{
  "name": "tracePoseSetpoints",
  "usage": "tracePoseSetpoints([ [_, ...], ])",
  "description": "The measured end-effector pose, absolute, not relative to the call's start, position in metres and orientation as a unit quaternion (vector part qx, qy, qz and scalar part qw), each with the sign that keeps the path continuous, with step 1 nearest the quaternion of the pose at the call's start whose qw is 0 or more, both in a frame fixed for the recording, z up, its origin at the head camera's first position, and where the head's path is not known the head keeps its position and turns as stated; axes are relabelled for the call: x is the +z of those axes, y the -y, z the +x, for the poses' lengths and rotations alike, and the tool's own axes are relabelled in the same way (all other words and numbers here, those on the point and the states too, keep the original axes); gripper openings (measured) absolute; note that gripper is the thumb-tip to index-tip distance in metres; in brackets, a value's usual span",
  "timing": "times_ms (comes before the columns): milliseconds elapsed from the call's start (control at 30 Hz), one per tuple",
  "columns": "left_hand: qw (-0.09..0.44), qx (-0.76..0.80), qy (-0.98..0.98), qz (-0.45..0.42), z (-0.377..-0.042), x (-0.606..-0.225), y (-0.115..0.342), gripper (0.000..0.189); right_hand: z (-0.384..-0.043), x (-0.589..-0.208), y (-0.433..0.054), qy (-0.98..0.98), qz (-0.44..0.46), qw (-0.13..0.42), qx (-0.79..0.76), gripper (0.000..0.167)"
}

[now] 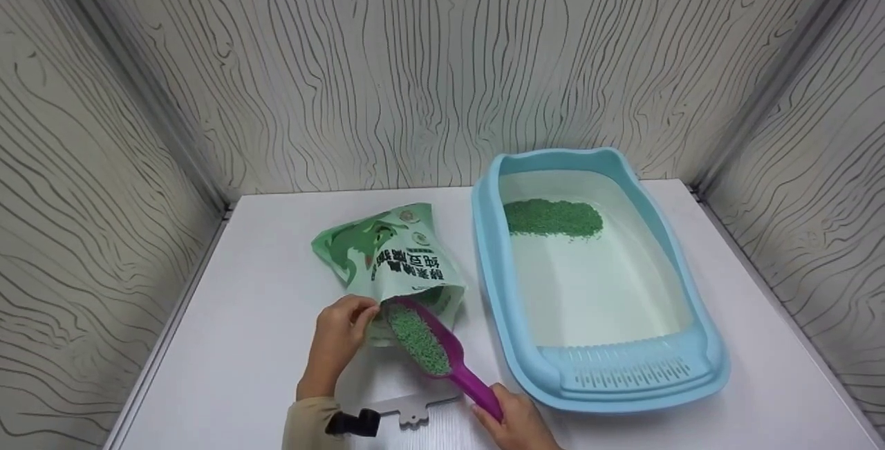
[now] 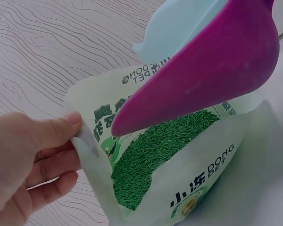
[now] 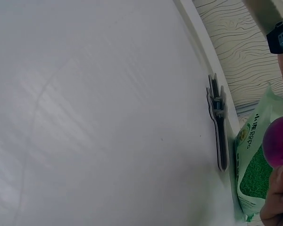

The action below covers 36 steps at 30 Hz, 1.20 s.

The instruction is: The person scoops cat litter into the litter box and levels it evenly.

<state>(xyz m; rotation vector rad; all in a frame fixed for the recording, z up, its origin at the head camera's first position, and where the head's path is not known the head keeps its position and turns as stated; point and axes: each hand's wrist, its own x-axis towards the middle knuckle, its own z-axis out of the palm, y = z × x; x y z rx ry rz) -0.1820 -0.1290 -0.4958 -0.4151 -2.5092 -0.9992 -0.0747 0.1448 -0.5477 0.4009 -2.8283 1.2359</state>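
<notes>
A green and white cat litter bag (image 1: 401, 242) lies on the white table with its mouth toward me. Thumb and forefinger of my left hand (image 1: 337, 339) pinch the left edge of that mouth. My right hand (image 1: 517, 422) grips the handle of a purple scoop (image 1: 453, 346), which is loaded with green litter pellets (image 1: 418, 341). The scoop's tip overlaps the bag opening in the head view. In the left wrist view the scoop's underside (image 2: 203, 70) hangs over the bag, and dark green pellets (image 2: 155, 150) show at the bag.
A light blue litter box (image 1: 494, 263) stands to the right, with a pile of green pellets (image 1: 553, 218) at its far left inside. At the table's front edge lies a flat grey piece with a notched outline (image 1: 413, 412). Wood-patterned panels (image 1: 387, 70) enclose the table.
</notes>
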Motion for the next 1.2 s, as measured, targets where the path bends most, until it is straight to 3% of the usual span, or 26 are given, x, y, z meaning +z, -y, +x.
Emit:
tracePoseSetpoints([
  [367, 0.204, -0.365, 0.896, -0.149, -0.18, -0.497, 0.13, 0.007, -0.07, -0.543, -0.151, 0.898, 0.15, 0.029, 0.412, 0.024],
  [833, 0.213, -0.361, 0.896, -0.145, -0.181, -0.498, 0.13, 0.006, -0.061, -0.51, -0.157, 0.901, 0.133, -0.044, 0.411, 0.024],
  [1100, 0.233, -0.362, 0.888, -0.16, -0.182, -0.501, 0.129, 0.005, -0.062, -0.499, -0.163, 0.897, 0.166, -0.02, 0.409, 0.025],
  [1200, 0.239, -0.361, 0.886, -0.165, -0.182, -0.501, 0.129, 0.005, -0.063, -0.494, -0.165, 0.896, 0.159, -0.039, 0.412, 0.025],
])
